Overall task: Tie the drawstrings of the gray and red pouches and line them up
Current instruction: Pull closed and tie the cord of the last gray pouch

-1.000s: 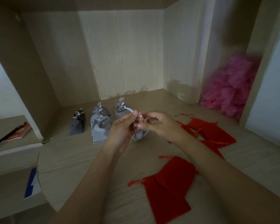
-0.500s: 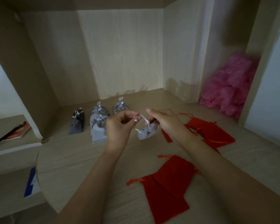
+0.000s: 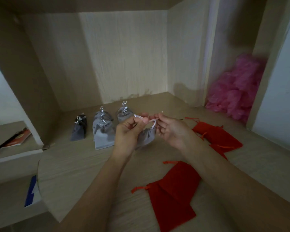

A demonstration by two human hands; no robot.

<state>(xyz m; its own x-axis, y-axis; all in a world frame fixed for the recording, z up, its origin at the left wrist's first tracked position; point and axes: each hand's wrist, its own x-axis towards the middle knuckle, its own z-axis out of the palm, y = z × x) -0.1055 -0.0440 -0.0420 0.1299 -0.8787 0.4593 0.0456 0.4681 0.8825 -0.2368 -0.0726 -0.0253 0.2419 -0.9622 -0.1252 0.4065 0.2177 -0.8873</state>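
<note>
I record the left hand [image 3: 129,131] and right hand [image 3: 172,129] above the desk [image 3: 77,164], fingers pinching the drawstring [image 3: 153,122] apart, evidently so the gray pouch [image 3: 146,138] hangs free for knotting.

No word, number or brand can be read anywhere in this view. Two things carry some print. The orange booklet [image 3: 20,137] lies on the side shelf [image 3: 5,158] at the left, under a dark pencil-like stick [image 3: 7,141]. Its cover has a lighter patch, but this is too small and blurred to tell letters from a drawing. Lower down at the left edge stands a blue card [image 3: 31,192] with a white zigzag shape on it, something like a lightning bolt. It is a sign only, with no letters that can be made out.
</note>
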